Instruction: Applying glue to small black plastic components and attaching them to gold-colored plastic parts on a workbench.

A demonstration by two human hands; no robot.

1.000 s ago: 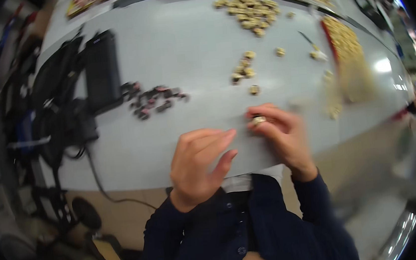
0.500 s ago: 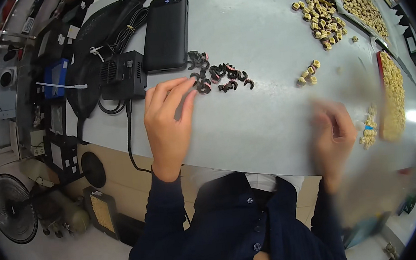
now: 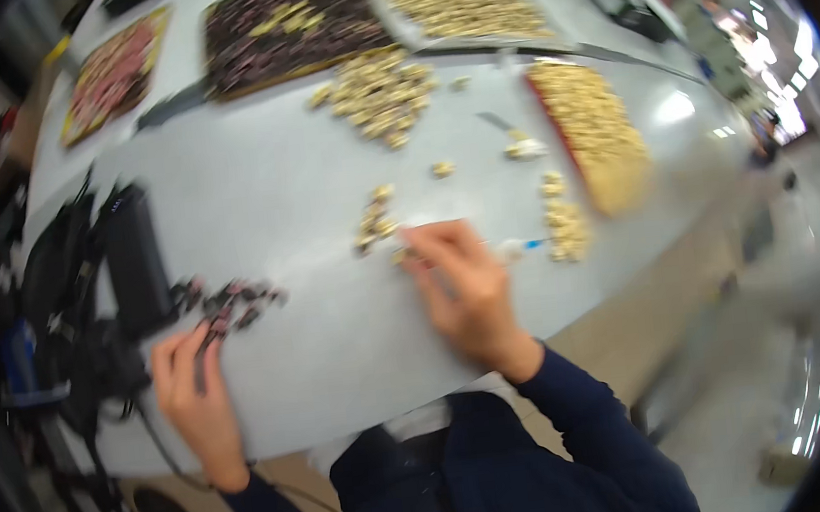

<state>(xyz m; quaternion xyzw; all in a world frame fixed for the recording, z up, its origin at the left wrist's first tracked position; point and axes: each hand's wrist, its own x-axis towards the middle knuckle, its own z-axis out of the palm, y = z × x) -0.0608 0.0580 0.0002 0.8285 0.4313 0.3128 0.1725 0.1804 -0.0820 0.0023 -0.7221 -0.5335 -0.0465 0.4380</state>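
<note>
My left hand (image 3: 197,400) rests on the left of the table, finger and thumb closed at the edge of a loose group of small black curved pieces (image 3: 241,297), some with pink parts. One black piece appears to sit between the fingertips, though blur softens it. Further right, my right hand (image 3: 468,295) pinches a small cream-coloured piece (image 3: 400,256) just above the tabletop. Beside those fingertips lies a short cluster of cream blocks with dark sides (image 3: 375,222). A larger heap of the same blocks (image 3: 380,96) spreads farther back.
A black power bank (image 3: 134,258) and dark cables stand left. At the back are a tray of dark pieces (image 3: 295,30), a tray of pink pieces (image 3: 116,72) and a tray of cream pieces (image 3: 465,4). A red-edged tray (image 3: 601,139) lies right, near a row of cream pieces (image 3: 565,221).
The view has swung right, shifting the table leftward and showing more trays. My right hand has come closer to the small cream cluster. My left hand stays at the black pieces.
</note>
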